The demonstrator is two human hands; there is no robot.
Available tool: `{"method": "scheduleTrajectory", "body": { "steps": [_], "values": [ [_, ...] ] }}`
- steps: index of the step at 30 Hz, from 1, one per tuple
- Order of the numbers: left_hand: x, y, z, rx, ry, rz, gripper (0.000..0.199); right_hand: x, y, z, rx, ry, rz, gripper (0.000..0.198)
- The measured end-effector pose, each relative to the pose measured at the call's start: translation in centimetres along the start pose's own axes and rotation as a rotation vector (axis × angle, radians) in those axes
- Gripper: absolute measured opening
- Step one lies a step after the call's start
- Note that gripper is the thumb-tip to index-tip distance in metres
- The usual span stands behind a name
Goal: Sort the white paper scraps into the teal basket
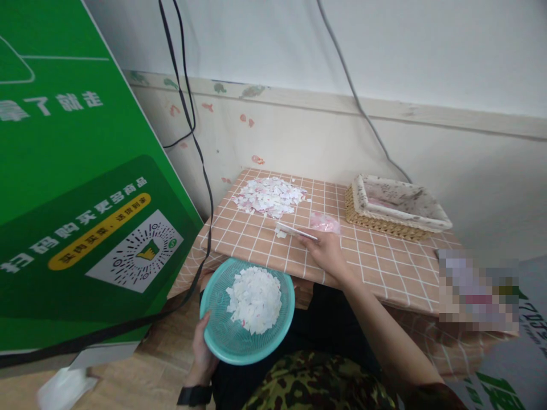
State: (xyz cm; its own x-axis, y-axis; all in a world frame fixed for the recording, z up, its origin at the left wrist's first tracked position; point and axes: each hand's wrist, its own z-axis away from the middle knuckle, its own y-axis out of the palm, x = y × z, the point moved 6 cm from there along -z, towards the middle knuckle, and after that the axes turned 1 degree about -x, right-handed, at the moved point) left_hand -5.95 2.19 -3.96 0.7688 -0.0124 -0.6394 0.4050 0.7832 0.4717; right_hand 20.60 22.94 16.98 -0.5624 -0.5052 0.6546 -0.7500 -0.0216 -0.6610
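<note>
My left hand (202, 348) grips the left rim of a round teal plastic colander (216, 336), just below the table's front edge. A heap of small white paper scraps (255, 299) lies in the colander. Over the table, my right hand (327, 250) is closed around a thin, flat, pale card-like strip (297, 230), seen nearly edge-on. A few white scraps (281, 232) lie by the strip's tip. Beyond it, a pile of white and pinkish paper scraps (271, 196) is spread on the table. A small clear bag with pink contents (325, 222) lies just behind my right hand.
The table has a brown checked cloth (363, 265). A cloth-lined wicker basket (388, 230) stands at its back right. At left rises a green printed panel (64, 188), with a black cable (207, 188) hanging before it. A blurred-out item (474, 290) is at the right corner.
</note>
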Motion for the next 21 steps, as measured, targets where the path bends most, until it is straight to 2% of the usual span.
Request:
{"method": "scheduleTrajectory", "body": {
  "steps": [3,5,9,14,18,21],
  "values": [
    [-0.1,0.2,0.1,0.007,-0.006,-0.012,0.021,0.3,0.6,-0.1,0.048,-0.004,-0.066,0.025],
    [-0.3,0.3,0.3,0.004,-0.003,-0.017,0.022,0.1,0.3,0.1,0.027,0.016,-0.092,0.025],
    [-0.4,0.5,0.8,-0.006,-0.022,-0.005,0.015,-0.4,-0.2,0.5,-0.018,0.027,-0.040,0.027],
    [-0.4,0.9,1.3,0.014,-0.067,0.010,0.014,-0.6,0.9,0.7,0.044,0.011,-0.050,0.027],
    [-0.5,1.4,1.8,0.038,-0.082,0.037,0.014,-0.6,0.8,0.4,-0.008,0.024,-0.023,0.027],
    [-0.6,1.8,2.2,0.044,-0.085,0.044,0.014,-0.2,0.9,0.1,0.003,-0.003,0.020,0.028]
  ]
}}
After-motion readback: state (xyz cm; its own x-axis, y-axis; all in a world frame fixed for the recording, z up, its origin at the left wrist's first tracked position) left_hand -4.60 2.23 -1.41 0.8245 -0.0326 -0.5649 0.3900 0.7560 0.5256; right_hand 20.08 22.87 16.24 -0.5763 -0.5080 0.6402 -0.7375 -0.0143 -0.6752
